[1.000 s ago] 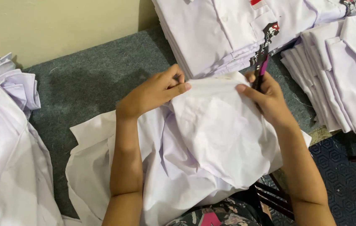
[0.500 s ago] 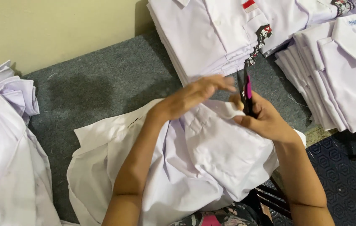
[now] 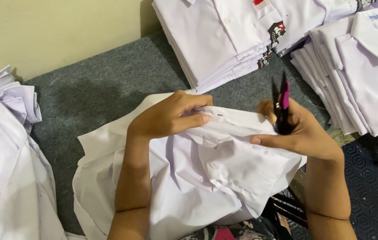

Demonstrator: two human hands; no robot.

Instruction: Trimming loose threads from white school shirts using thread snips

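Note:
A white shirt [image 3: 224, 178] lies rumpled over my lap and the grey carpet. My left hand [image 3: 169, 118] pinches the shirt's upper folded edge, near a small buttonhole. My right hand [image 3: 302, 133] grips the same edge further right and also holds a small black and pink thread snipper [image 3: 281, 109], blades pointing up. The edge is stretched between both hands.
A tall stack of folded white shirts [image 3: 224, 40] sits at the top centre and another stack [image 3: 357, 75] at the right. Loose white shirts [image 3: 7, 155] are heaped at the left. Grey carpet [image 3: 91, 93] lies beneath, a cream wall [image 3: 55, 31] behind, dark patterned floor at right.
My left hand has drawn back left along the shirt's edge, away from my right hand. The edge is now pulled flat between the hands, and the snipper has tipped more upright.

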